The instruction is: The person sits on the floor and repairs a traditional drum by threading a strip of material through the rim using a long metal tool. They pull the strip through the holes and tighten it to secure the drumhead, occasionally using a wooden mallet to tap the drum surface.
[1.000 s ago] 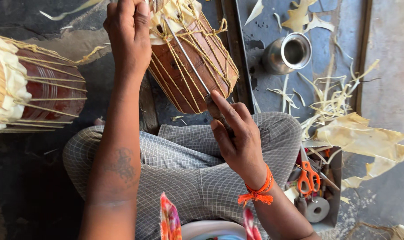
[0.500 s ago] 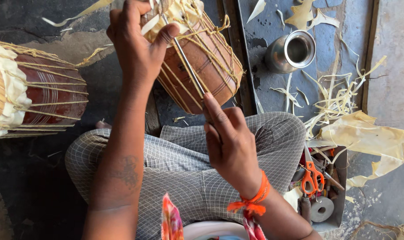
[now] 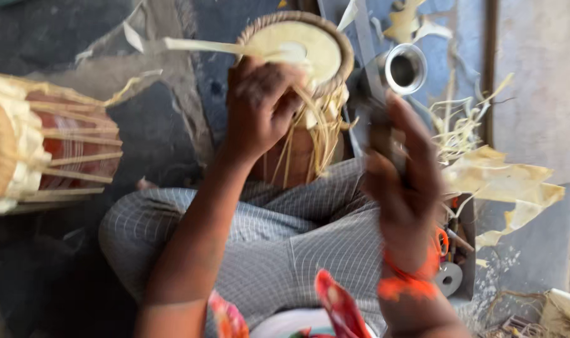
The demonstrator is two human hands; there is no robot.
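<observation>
Head view, looking down on crossed legs in grey checked cloth (image 3: 310,250). Small wooden drum with a pale skin head and thin hide lacing (image 3: 300,69) standing between the knees, head tilted toward the camera, probably so that the lacing lies within reach. Left hand (image 3: 260,106) curled over the rim of the drum, fingers closed on a bundle of the pale laces, as if keeping them tight. Right hand (image 3: 404,181) raised beside the drum, wrapped around a dark slim tool (image 3: 376,112); strong blur, so not possible to tell the kind of tool or how firm the grasp. Second larger drum with red body (image 3: 41,150) cut off at the left edge. Shiny metal cup (image 3: 404,67) and pale hide scraps (image 3: 504,181) on the floor; lower body of the small drum hidden behind the left hand.
</observation>
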